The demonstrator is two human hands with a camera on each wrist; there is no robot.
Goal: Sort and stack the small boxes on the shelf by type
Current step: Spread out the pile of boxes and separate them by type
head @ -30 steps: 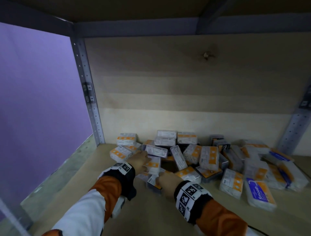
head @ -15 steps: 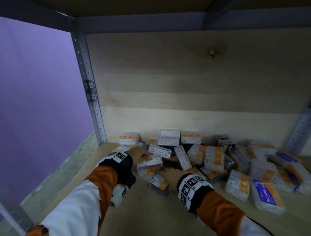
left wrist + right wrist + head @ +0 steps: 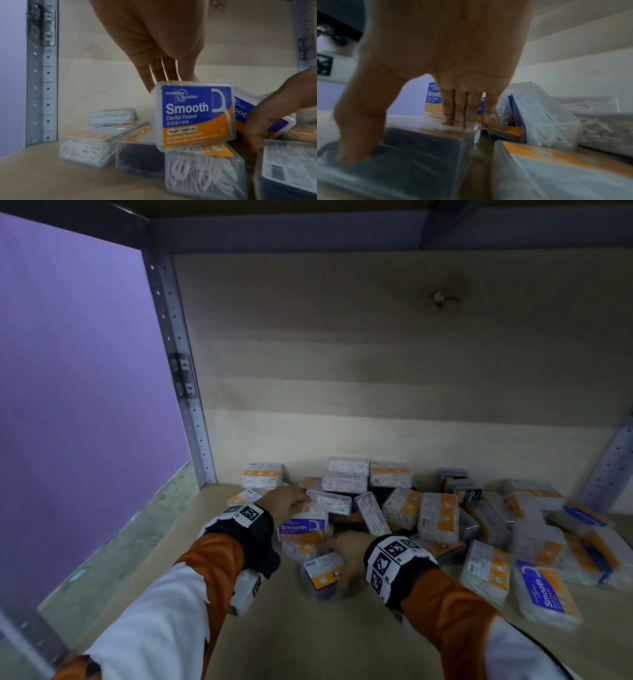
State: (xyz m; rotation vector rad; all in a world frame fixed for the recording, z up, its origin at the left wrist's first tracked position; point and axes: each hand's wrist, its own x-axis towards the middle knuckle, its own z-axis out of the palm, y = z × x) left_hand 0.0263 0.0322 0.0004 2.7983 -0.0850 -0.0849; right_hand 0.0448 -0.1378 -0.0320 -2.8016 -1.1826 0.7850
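Observation:
A jumble of small clear floss boxes (image 3: 438,515) lies at the back of the wooden shelf (image 3: 308,642). My left hand (image 3: 291,503) holds a blue-and-orange "Smooth" box (image 3: 301,529) tipped upright at the pile's left end. In the left wrist view its fingers (image 3: 159,70) reach down behind the top of that box (image 3: 193,116). My right hand (image 3: 346,556) grips a dark box with an orange label (image 3: 322,577) at the pile's front edge. In the right wrist view the thumb sits on one side of the dark box (image 3: 419,151) and the fingers (image 3: 458,111) on the far side.
Another blue "Smooth" box (image 3: 544,590) lies flat at the front right. White-filled boxes with orange labels (image 3: 87,147) sit left of the held one. A perforated metal upright (image 3: 185,392) marks the shelf's left corner, beside a purple wall. A wooden back panel stands close behind the pile.
My left hand has lifted a box off the pile and turned it so its blue label faces me. The right hand has drawn the dark box slightly toward the front.

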